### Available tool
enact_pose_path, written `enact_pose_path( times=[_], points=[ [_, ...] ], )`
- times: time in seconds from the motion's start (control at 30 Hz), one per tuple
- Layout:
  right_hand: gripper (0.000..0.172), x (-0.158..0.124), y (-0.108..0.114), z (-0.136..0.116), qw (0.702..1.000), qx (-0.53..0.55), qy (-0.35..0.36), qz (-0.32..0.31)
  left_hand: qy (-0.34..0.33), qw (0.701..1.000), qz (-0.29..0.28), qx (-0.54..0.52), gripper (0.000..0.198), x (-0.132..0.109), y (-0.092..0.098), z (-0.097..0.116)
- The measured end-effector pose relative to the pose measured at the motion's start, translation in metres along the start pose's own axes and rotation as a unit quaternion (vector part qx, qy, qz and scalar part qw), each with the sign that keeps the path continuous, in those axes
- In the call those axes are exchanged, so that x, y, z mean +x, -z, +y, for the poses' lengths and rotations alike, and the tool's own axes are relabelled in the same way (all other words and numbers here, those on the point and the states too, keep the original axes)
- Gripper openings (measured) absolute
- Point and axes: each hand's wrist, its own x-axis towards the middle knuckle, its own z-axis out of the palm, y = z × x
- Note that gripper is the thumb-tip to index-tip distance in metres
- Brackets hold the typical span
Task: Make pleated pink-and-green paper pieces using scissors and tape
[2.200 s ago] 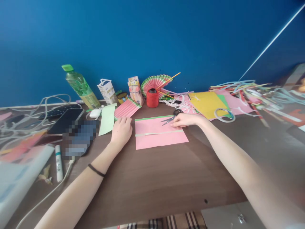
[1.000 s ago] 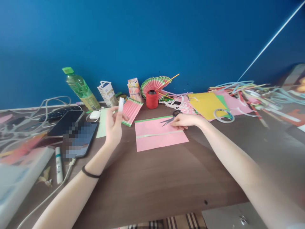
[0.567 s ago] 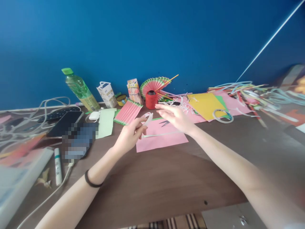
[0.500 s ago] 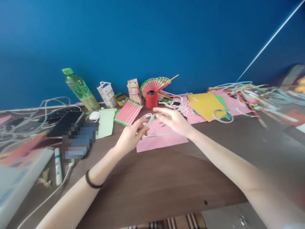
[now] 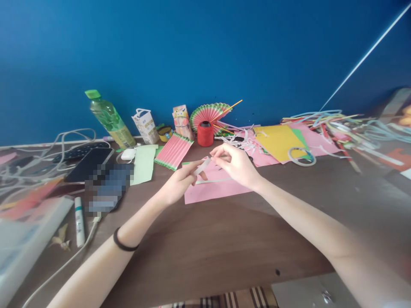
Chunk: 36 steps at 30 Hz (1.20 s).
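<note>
Hiding some pink paper (image 5: 215,193), the hands (image 5: 177,185) meet at a white roll (image 5: 202,167).

The table (image 5: 212,244) is brown and wood-grained, and in its middle a pink sheet (image 5: 215,191) lies flat. To the left there are a pale green paper (image 5: 144,164) and a white marker (image 5: 79,222). Toward the back stand a green bottle (image 5: 111,121), a white carton (image 5: 146,127) and a red spool (image 5: 205,136).
</note>
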Motion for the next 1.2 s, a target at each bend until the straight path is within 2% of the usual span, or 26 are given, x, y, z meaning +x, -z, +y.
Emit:
enact_pose_path(
  times=[0.17, 0.33, 0.4, 0.53, 0.7, 0.9, 1.2],
  points=[
    [0.023, -0.003, 0.002, -0.007, 1.0, -0.007, 0.011, -0.002, -0.013, 0.995, -0.042, -0.091, 0.05, 0.003, 0.004, -0.004],
    [0.023, -0.003, 0.002, -0.008, 0.999, 0.037, 0.004, -0.026, 0.017, 0.99, -0.045, -0.132, 0.048, 0.005, 0.007, -0.006],
    [0.023, -0.003, 0.001, -0.007, 0.997, 0.068, -0.007, -0.038, 0.034, 0.989, -0.03, -0.143, 0.046, 0.005, 0.005, -0.004],
    [0.022, -0.005, -0.001, -0.01, 0.992, 0.109, -0.02, -0.062, 0.067, 0.987, 0.039, -0.14, 0.033, 0.002, 0.0, 0.002],
    [0.021, -0.008, -0.004, -0.013, 0.991, 0.109, -0.016, -0.074, 0.068, 0.984, 0.098, -0.129, 0.022, 0.0, -0.004, 0.006],
    [0.016, -0.013, -0.007, -0.019, 0.991, 0.086, 0.009, -0.098, 0.076, 0.968, 0.159, -0.179, 0.018, 0.0, -0.002, -0.001],
    [0.016, -0.014, -0.007, -0.021, 0.98, 0.129, 0.011, -0.152, 0.091, 0.949, 0.192, -0.233, 0.014, 0.002, -0.001, -0.001]
  ],
)
